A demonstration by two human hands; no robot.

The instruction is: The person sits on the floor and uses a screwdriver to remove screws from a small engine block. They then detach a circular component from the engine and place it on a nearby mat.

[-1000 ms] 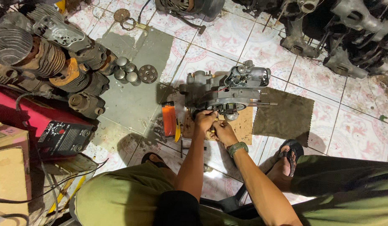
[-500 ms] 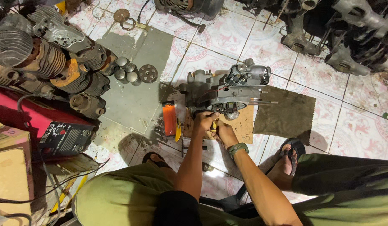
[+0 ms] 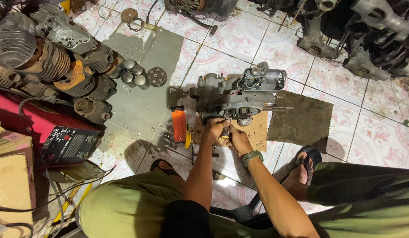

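Engine casing [image 3: 239,94], grey, greasy and stripped to bare metal, sat on a tiled floor [image 3: 222,44] with its near edge over a sheet of brown cardboard [image 3: 257,132]. Both hands met at that near edge: the left hand [image 3: 214,128] was curled shut around a small part under the casing, the right hand [image 3: 238,140] pinched closed beside it, touching. An orange-handled tool [image 3: 179,124] lay just left of the casing, a dark mat [image 3: 301,119] just right.

Both hands [image 3: 226,132] at grey engine [image 3: 239,94] — perhaps gripping a tool
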